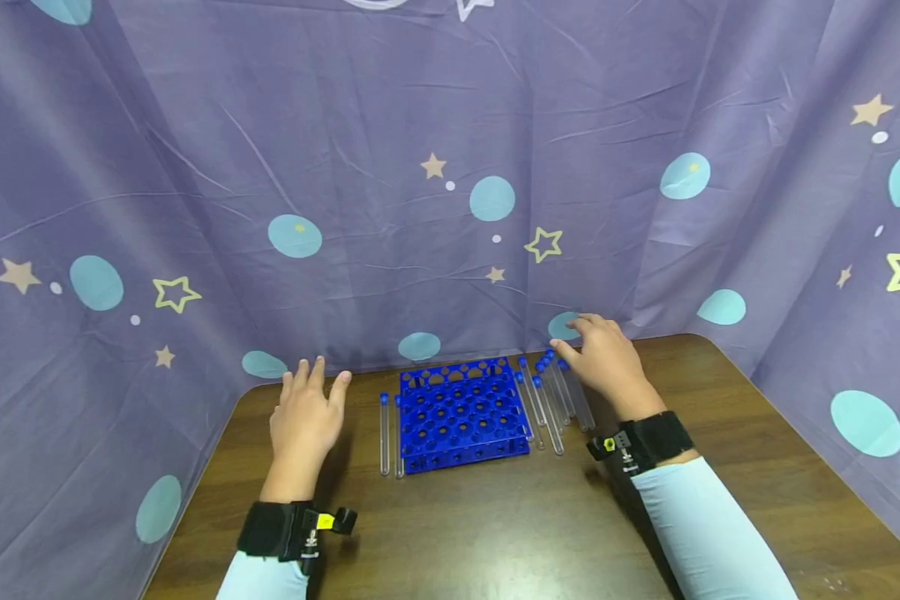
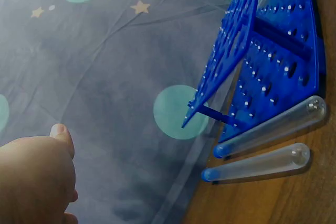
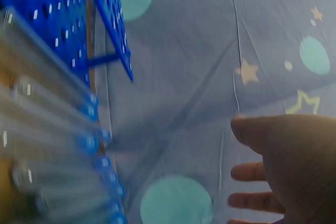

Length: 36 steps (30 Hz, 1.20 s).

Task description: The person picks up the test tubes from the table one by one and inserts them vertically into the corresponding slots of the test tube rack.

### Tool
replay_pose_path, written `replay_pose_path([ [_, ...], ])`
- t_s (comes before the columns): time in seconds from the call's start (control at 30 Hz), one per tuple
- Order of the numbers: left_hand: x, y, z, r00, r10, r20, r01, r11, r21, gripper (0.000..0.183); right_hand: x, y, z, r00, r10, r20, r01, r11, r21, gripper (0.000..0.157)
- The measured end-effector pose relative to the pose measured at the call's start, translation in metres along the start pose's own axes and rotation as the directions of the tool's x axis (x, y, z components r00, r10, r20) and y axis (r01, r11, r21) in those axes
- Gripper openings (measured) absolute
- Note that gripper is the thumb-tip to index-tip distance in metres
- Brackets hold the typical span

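A blue plastic test tube rack (image 1: pixel 461 412) stands near the back of the wooden table, its holes showing no tubes. My left hand (image 1: pixel 307 417) hovers to the left of it with fingers spread, holding nothing. Between that hand and the rack lie two clear test tubes with blue caps, the outer tube (image 2: pixel 257 163) and the inner tube (image 2: pixel 273 127). To the rack's right lies a loose cluster of several capped test tubes (image 1: pixel 547 408). Over the far right side of this cluster is my right hand (image 1: pixel 603 362), fingers loosely bent and nothing in them.
A purple curtain (image 1: pixel 375 292) with stars and teal spots hangs right behind the table's back edge and along both sides. The wooden table top (image 1: pixel 480 525) stretches toward me in front of the rack. Each wrist wears a black strap with a small camera.
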State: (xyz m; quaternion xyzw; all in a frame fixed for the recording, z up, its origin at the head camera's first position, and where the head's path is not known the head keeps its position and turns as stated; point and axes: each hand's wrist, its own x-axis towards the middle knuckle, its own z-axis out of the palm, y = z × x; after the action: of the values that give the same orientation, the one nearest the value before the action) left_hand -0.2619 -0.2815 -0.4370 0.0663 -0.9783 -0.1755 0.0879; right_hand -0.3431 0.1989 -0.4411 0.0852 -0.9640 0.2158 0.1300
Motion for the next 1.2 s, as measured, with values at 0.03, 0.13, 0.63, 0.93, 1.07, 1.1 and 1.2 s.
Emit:
replay_pose_path([
  [0.03, 0.002, -0.001, 0.002, 1.000, -0.008, 0.017, 0.008, 1.000, -0.015, 0.100, 0.001, -0.003, 0.002, 1.000, 0.007, -0.006, -0.007, 1.000, 0.022, 0.063],
  [0.13, 0.009, -0.006, 0.009, 0.997, -0.024, 0.077, 0.029, 0.997, -0.069, 0.101, 0.003, -0.012, 0.010, 1.000, 0.018, -0.001, -0.018, 0.996, 0.084, 0.056],
  [0.63, 0.027, -0.013, 0.043, 0.983, -0.101, 0.154, 0.128, 0.975, -0.180, 0.104, 0.010, -0.042, 0.043, 0.988, 0.038, 0.149, -0.075, 0.965, 0.252, 0.041],
  [0.93, 0.025, -0.006, 0.052, 0.983, -0.077, 0.169, 0.122, 0.954, -0.273, 0.067, 0.008, -0.052, 0.058, 0.949, 0.043, 0.314, -0.178, 0.892, 0.416, 0.034],
  [1.07, 0.026, -0.003, 0.058, 0.979, -0.081, 0.189, 0.141, 0.933, -0.332, 0.054, 0.008, -0.052, 0.062, 0.940, 0.029, 0.341, -0.176, 0.896, 0.408, 0.032],
  [1.1, 0.026, -0.002, 0.060, 0.976, -0.088, 0.200, 0.156, 0.922, -0.355, 0.051, 0.008, -0.051, 0.063, 0.938, 0.028, 0.345, -0.174, 0.900, 0.399, 0.032],
  [1.2, 0.024, -0.001, 0.062, 0.965, -0.107, 0.240, 0.201, 0.888, -0.413, 0.047, 0.008, -0.052, 0.065, 0.934, 0.014, 0.357, -0.158, 0.913, 0.377, 0.031],
])
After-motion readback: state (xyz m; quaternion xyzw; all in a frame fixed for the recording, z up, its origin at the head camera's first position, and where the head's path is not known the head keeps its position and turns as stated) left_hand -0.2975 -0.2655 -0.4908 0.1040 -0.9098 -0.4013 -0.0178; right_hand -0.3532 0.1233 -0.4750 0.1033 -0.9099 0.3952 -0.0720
